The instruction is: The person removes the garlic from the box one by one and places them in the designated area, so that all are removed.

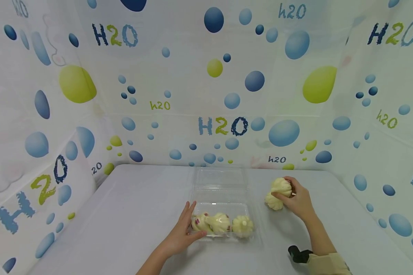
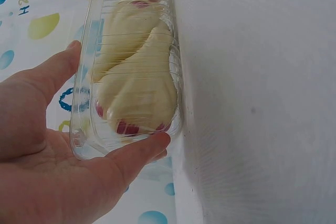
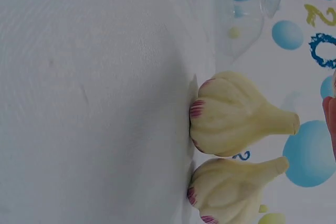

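Note:
A clear plastic container stands mid-table, lid folded back. Inside, two garlic bulbs lie on their sides at the left and middle, and another bulb sits stem-up at the right end. My left hand rests against the container's left end, fingers spread and fairly straight, thumb at the near wall. To the right, my right hand holds a garlic bulb between thumb and fingers, just above another bulb. The right wrist view catches only fingertips, beyond two upright garlic bulbs on the table.
The transparent lid lies toward the back of the white table. Patterned cloth walls enclose the back and sides. A black object is beside my right wrist.

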`<state>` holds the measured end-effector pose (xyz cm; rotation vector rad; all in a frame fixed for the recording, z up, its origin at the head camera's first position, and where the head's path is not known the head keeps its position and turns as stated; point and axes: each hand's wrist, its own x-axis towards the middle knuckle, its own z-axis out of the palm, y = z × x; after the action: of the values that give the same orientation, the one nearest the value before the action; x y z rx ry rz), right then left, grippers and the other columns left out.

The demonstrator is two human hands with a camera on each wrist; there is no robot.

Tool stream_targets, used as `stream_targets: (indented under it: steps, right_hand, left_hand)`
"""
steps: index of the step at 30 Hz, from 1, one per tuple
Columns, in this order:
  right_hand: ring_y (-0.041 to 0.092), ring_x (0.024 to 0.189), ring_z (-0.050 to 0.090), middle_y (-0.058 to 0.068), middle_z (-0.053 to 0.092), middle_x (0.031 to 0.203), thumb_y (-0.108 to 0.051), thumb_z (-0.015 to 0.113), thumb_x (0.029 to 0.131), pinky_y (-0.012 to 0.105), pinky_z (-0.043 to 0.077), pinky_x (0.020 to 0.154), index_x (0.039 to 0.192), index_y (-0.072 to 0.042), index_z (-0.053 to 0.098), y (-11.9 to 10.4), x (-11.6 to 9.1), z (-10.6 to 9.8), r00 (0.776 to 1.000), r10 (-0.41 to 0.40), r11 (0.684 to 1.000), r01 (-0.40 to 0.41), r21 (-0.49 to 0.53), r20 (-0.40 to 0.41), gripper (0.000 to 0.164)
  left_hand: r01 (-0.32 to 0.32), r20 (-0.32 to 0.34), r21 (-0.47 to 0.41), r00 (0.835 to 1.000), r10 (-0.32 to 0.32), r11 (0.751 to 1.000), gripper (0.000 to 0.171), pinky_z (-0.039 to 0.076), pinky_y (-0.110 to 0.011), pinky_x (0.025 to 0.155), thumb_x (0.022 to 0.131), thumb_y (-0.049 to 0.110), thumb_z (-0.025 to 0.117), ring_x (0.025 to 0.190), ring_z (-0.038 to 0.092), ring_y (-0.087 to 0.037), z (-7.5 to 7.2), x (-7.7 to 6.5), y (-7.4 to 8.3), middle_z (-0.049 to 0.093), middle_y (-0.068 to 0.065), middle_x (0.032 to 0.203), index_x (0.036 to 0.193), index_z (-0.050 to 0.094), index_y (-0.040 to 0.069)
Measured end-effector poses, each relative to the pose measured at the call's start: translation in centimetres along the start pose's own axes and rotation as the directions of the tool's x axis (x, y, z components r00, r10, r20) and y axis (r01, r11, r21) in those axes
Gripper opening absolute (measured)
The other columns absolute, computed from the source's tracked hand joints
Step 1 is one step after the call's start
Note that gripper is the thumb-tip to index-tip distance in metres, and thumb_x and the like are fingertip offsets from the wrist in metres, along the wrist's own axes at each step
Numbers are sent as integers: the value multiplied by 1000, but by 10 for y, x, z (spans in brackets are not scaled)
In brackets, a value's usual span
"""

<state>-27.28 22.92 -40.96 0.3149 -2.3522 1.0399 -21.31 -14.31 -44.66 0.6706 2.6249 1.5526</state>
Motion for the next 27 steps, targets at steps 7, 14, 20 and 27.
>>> stream_targets:
  steps: [7,14,20,27]
  right_hand:
    - [25,83,56,17,60,99,-19,77,74,20,47,63,118,1,50,4,0,-9,999,35,999,-35,-11,-4,54]
    - [29,85,56,19,58,104,-23,75,77,18,46,62,123,3,46,11,-2,-21,998,64,997,-64,-40,-18,60]
    - [34,92,55,22,55,111,-28,72,79,15,44,61,127,4,43,18,-3,-35,991,129,991,-130,-43,-30,65]
    - [31,96,51,23,52,115,-31,69,82,12,42,59,130,3,40,29,-4,-46,978,200,979,-202,-36,-62,66]
  left_hand:
    - [5,-6,8,1000,-5,1000,87,35,-58,93,84,28,67,126,23,-53,0,0,0,-6,-29,147,147,11,7]
    - [-5,-1,16,1000,5,1000,87,36,-58,92,84,29,67,121,31,-53,0,0,-2,-6,-30,147,147,10,7]
    - [-5,-2,17,1000,5,1000,87,35,-59,92,84,29,67,123,27,-54,1,1,0,-6,-30,147,147,10,6]
    - [1,3,15,1000,-1,1000,88,37,-57,92,84,28,67,122,29,-54,0,0,0,-6,-31,146,147,10,5]
